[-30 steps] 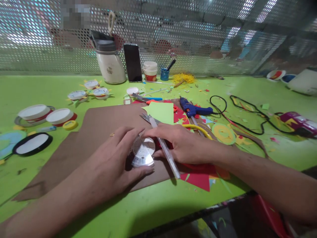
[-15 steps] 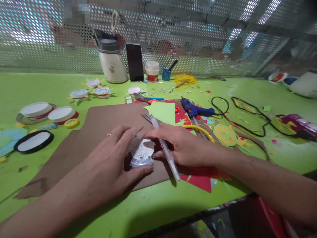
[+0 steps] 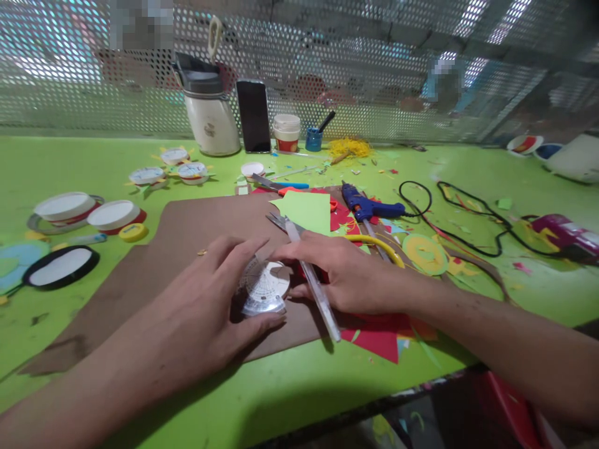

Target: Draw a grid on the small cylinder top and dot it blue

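Observation:
My left hand [image 3: 201,299] curves around a clear protractor [image 3: 264,302], its thumb at the near edge and its fingers along the far left side. Beneath the protractor is a white round disc [image 3: 279,279], partly showing through it. On the other side, my right hand [image 3: 341,271] has its fingertips at the disc's right edge. A pale pen-like tool [image 3: 321,302] slants across the right fingers, tucked in that hand. Metal points show near its upper end, but their link to it is unclear. All this is over a brown sheet [image 3: 206,218].
Behind my right hand lie a light green paper [image 3: 306,209], scissors [image 3: 269,183] and a blue glue gun [image 3: 374,207] with a black cord. White round lids [image 3: 115,214] sit at left. A phone [image 3: 253,117] and a bottle [image 3: 210,118] stand by the perforated screen [image 3: 374,81].
My left hand and the protractor have shifted slightly left, showing a little more of the white disc. My right hand and the pen-like tool have hardly moved.

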A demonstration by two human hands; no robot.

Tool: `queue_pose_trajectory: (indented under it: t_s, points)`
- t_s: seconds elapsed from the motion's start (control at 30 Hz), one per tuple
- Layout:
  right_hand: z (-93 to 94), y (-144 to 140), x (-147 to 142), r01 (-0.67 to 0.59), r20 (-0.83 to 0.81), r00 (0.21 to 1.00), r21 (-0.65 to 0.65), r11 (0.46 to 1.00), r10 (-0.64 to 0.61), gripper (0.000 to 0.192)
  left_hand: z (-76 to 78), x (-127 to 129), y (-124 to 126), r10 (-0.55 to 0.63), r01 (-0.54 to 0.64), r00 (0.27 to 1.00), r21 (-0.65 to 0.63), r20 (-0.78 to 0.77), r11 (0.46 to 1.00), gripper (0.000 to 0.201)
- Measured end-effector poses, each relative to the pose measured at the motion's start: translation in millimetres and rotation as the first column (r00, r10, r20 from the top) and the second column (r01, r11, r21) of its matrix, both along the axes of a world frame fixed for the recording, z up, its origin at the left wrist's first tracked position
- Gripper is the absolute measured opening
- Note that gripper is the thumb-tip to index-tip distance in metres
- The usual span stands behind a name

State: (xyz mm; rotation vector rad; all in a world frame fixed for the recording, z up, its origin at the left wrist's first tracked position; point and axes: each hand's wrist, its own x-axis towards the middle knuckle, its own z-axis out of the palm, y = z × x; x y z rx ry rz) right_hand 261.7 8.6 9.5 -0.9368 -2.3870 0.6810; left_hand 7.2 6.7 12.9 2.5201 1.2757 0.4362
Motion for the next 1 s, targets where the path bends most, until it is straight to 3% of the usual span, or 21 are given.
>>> queue_pose_trajectory:
  t_s: [0.43,0.7,1.0]
  points:
    - [1.8,-1.6,-2.5,0.006,0.037,0.999,0.007,1.0,-0.006,0.041,-4.3,-2.8,1.3,-0.005,0.005,1.0,0.039,0.002,0.999,0.062]
    - [-1.0,0.1,-1.3,0.019,0.033,0.999,-0.002,1.0,-0.019,0.039,3.5,-5.2,2.5,-0.092,0.094,0.994,0.033,-0.058,0.995,0.062]
    - [0.6,-0.6,-1.5,0.015,0.043,0.999,-0.016,1.0,-0.014,0.04,-1.1,-3.9,3.3,-0.053,0.055,0.996,0.025,-0.073,0.998,0.07]
